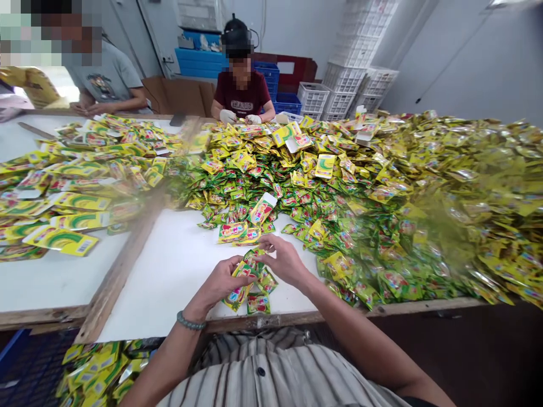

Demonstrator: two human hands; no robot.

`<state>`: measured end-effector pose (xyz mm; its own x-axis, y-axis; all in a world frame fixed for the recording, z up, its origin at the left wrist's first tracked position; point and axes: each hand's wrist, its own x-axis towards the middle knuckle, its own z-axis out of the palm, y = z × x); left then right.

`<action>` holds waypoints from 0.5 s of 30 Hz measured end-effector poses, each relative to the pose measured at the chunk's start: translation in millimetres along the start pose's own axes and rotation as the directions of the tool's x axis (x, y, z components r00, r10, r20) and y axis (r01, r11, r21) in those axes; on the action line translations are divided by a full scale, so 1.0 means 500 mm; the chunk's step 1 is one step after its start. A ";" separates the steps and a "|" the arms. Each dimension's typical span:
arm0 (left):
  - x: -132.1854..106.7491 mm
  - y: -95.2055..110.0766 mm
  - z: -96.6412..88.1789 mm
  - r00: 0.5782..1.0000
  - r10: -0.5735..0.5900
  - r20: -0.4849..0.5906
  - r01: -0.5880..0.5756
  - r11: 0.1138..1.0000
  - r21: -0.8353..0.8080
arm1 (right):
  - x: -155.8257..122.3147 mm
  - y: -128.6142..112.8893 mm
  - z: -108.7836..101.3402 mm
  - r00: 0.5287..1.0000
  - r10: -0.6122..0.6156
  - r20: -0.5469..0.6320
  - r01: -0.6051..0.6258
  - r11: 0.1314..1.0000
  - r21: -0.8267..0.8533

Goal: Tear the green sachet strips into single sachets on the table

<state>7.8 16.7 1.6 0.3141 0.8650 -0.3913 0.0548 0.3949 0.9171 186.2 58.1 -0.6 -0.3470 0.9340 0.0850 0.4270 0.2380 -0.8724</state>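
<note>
My left hand (224, 281) is closed around a small yellow-green carton (238, 295), tilted above the front edge of the white table. My right hand (285, 259) is at the carton's upper end, with thumb and fingers bent together on a small green packet (253, 255). Fingers partly hide how far the packet overlaps the carton. Below and beside them lie more green packets (258, 303). Just beyond my hands, a flat yellow-red carton (232, 232) lies on the table, and another carton (263, 208) with a white flap rests against the pile.
A large heap of green and yellow packets (394, 226) covers the right and back. Left of a wooden divider (127, 265) lie several flat cartons (68, 240). A crate below holds more cartons (97, 367). Two people work across the table, one wearing white gloves (228, 116).
</note>
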 end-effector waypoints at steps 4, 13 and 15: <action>0.004 -0.006 -0.003 0.999 0.040 -0.025 -0.039 0.998 0.056 | -0.009 -0.017 0.004 0.997 -0.028 0.075 0.036 0.993 -0.112; 0.016 -0.025 -0.009 0.991 0.094 -0.096 -0.076 0.981 0.176 | -0.023 -0.040 0.021 0.953 0.087 0.291 -0.062 0.994 -0.095; 0.014 -0.029 -0.008 0.990 0.091 -0.111 -0.071 0.983 0.167 | -0.020 -0.035 0.030 0.952 0.111 0.285 -0.098 0.993 -0.058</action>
<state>5.4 18.3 -14.7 0.2109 0.9262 -0.3125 0.1900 0.2748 0.9425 169.9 40.6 6.5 -0.5210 0.8398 -0.1525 0.5066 0.1604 -0.8471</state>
